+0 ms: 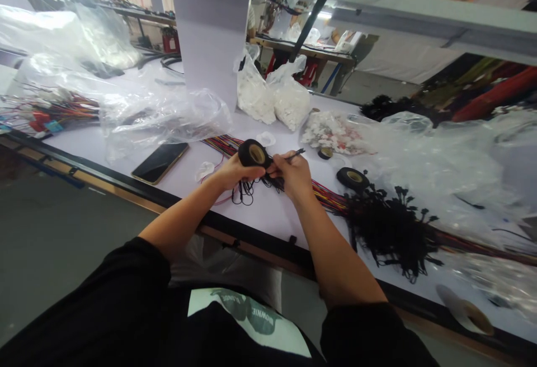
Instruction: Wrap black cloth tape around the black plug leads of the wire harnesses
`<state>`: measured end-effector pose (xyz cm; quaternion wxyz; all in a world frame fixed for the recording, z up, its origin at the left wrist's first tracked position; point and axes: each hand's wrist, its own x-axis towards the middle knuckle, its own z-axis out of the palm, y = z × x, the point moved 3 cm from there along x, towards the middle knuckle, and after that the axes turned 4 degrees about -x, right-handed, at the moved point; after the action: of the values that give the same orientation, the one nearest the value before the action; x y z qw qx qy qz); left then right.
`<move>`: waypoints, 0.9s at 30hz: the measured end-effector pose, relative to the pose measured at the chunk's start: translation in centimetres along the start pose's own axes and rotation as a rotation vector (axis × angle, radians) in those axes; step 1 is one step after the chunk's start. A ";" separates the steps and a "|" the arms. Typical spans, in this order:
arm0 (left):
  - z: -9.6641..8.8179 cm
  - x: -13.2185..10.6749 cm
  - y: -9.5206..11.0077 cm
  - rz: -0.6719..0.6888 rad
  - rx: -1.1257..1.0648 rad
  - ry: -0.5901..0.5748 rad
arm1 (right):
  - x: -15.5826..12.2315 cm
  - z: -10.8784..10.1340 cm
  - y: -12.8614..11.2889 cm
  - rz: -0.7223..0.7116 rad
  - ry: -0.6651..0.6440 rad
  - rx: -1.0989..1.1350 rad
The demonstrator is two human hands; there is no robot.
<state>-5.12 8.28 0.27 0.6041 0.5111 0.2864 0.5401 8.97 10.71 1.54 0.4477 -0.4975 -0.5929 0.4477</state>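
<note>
My left hand (237,173) is closed around a roll of black tape (247,153), its cardboard core facing up and toward me. Close beside it, my right hand (293,175) pinches a thin black cable (297,154) whose small end sticks out past the fingers. The fingertips of both hands nearly meet at the roll's right side. Beneath them, a bundle of red, yellow and black wires (329,196) runs across the white table (268,216). Thin black loops (245,192) hang under my left hand. What lies between the fingertips is partly hidden.
A phone (160,163) lies to the left. Another black tape roll (352,178) and a heap of black connectors (390,227) are on the right. Bags of white parts (289,101) stand at the back, with clear plastic (168,112) beside them. The table's dark edge (260,238) runs before me.
</note>
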 end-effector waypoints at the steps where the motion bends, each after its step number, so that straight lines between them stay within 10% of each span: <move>1: 0.0 -0.1 0.3 0.036 0.089 -0.040 | 0.2 -0.3 0.0 0.021 0.013 0.012; 5: 0.4 -0.1 0.4 0.084 0.326 -0.206 | 0.2 -1.2 -0.8 -0.101 0.022 -0.158; 12: 0.7 0.1 -0.5 0.193 0.643 0.284 | -0.6 0.6 -0.5 -0.088 -0.167 -0.173; 21: 0.3 0.8 -1.0 -0.072 -0.056 0.170 | -0.6 -0.1 -0.8 -0.249 0.009 -0.395; 27: 0.1 0.6 -1.2 -0.109 -0.118 0.023 | -0.6 0.8 -0.3 -0.003 -0.030 0.009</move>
<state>-4.43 8.96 -0.67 0.6584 0.4518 0.2885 0.5283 8.23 10.02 1.66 0.4419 -0.4878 -0.5981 0.4572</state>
